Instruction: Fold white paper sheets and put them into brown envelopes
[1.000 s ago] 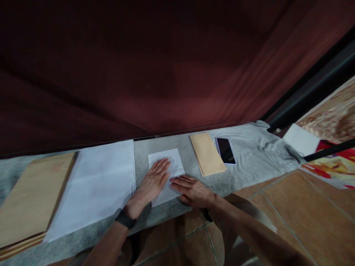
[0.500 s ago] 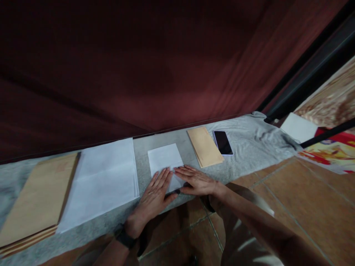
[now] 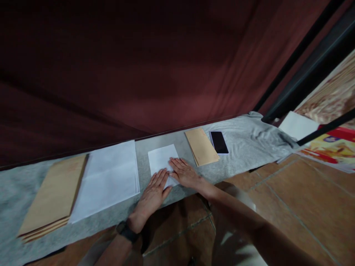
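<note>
A folded white sheet of paper (image 3: 162,155) lies flat on the grey cloth in front of me. My left hand (image 3: 155,190) rests flat on its lower left part, fingers stretched out and thumb apart. On its lower right side lies my right hand (image 3: 185,173), palm down with the fingers extended. The fingertips of the two hands are close together, and they cover part of the paper. To the right of the sheet are brown envelopes (image 3: 202,146), lying at a slant.
A stack of large white paper (image 3: 108,177) and a pile of big brown envelopes (image 3: 55,194) lie to the left. A phone (image 3: 219,142) is beside the smaller envelopes. The grey cloth (image 3: 244,144) covers a narrow surface before a dark red curtain (image 3: 155,74).
My right hand has slid slightly up and left over the folded paper, its fingers still flat. My left hand stays nearly in place. The view has shifted a little.
</note>
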`<state>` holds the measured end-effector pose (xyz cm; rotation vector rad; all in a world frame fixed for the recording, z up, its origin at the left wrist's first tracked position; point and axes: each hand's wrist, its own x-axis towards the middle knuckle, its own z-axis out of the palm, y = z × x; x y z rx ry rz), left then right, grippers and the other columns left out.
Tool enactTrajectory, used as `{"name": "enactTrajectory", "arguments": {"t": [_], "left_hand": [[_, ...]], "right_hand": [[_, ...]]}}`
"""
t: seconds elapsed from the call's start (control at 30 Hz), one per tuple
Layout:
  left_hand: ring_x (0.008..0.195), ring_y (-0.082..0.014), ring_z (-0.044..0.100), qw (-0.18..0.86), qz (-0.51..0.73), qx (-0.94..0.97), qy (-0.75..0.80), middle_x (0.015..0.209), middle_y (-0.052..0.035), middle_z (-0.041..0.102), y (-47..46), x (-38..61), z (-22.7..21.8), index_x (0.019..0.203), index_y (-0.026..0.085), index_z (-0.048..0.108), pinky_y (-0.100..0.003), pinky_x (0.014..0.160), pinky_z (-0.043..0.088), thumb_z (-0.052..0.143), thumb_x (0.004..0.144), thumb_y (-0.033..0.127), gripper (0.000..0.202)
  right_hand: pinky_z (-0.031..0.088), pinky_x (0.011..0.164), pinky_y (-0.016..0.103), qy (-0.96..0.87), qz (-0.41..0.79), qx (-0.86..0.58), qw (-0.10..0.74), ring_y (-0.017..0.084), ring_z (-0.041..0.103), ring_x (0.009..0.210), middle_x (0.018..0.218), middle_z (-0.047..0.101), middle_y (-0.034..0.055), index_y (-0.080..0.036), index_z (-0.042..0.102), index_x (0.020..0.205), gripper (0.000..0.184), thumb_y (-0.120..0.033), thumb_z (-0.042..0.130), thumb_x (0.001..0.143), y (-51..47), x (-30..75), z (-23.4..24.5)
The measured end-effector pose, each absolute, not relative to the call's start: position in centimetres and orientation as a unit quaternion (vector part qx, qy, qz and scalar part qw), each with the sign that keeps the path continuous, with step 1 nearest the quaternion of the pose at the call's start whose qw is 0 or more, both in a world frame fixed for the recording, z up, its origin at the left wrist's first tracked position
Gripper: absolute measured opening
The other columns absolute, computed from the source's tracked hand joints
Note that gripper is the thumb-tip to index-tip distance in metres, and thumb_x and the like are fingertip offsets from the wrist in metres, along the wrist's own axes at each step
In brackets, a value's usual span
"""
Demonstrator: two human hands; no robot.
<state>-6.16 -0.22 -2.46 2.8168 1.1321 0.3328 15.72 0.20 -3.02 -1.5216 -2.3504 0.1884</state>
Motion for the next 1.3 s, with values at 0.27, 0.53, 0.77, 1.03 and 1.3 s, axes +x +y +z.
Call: {"name": "enactTrajectory", "arguments": {"t": [0.27, 0.53, 0.77, 1.03, 1.3], "left_hand": [[0.145, -0.0284, 0.043, 0.041, 0.092, 0.923, 0.371, 0.155, -0.0163, 0.046, -0.9, -8.7, -2.0, 0.144, 0.015, 0.049, -0.047, 0.116, 0.043, 0.048, 0.095, 0.036, 0.054], [0.136, -0.0289, 0.054, 0.012, 0.008, 0.909, 0.415, 0.149, -0.0171, 0.054, -1.5, -6.2, 0.7, 0.140, 0.013, 0.055, -0.044, 0.110, 0.048, 0.044, 0.083, 0.010, 0.058], [0.125, -0.0292, 0.063, 0.035, 0.100, 0.889, 0.446, 0.139, -0.0119, 0.064, -1.2, -7.3, 0.0, 0.129, 0.020, 0.065, -0.050, 0.103, 0.053, 0.044, 0.089, 0.017, 0.046], [0.092, -0.0223, 0.074, 0.247, 0.232, 0.816, 0.469, 0.099, -0.0044, 0.079, 0.2, -8.6, -0.2, 0.099, 0.026, 0.074, -0.036, 0.084, 0.060, 0.045, 0.096, 0.047, 0.036], [0.084, -0.0232, 0.072, 0.321, 0.288, 0.732, 0.528, 0.092, -0.0050, 0.079, 1.9, -8.6, -0.5, 0.092, 0.021, 0.075, -0.034, 0.076, 0.057, 0.057, 0.084, 0.060, 0.043]], "right_hand": [[0.028, 0.124, 0.048, -0.815, 0.121, -0.545, 0.156, 0.024, 0.035, 0.149, 0.160, 0.037, 0.0146, -0.014, 0.042, 0.153, 0.050, -0.026, 0.042, 0.104, -1.4, 19.5, -2.1], [0.029, 0.124, 0.040, -0.838, 0.206, -0.486, 0.140, 0.021, 0.036, 0.148, 0.158, 0.043, 0.0097, -0.019, 0.052, 0.147, 0.060, -0.016, 0.059, 0.088, -2.8, 22.5, -0.6], [0.030, 0.123, 0.040, -0.847, 0.210, -0.459, 0.168, 0.019, 0.039, 0.146, 0.156, 0.047, 0.0066, -0.022, 0.056, 0.144, 0.058, -0.014, 0.061, 0.087, -2.9, 22.5, -0.5], [0.047, 0.107, 0.037, -0.832, 0.202, -0.464, 0.228, 0.021, 0.064, 0.119, 0.124, 0.072, 0.0069, -0.021, 0.073, 0.119, 0.025, -0.024, 0.057, 0.100, -1.8, 21.2, -0.3], [0.048, 0.066, 0.025, -0.737, 0.258, -0.580, 0.233, 0.017, 0.067, 0.072, 0.083, 0.074, 0.0031, -0.019, 0.073, 0.088, 0.028, -0.031, 0.053, 0.102, -1.1, 20.3, -0.3]]}}
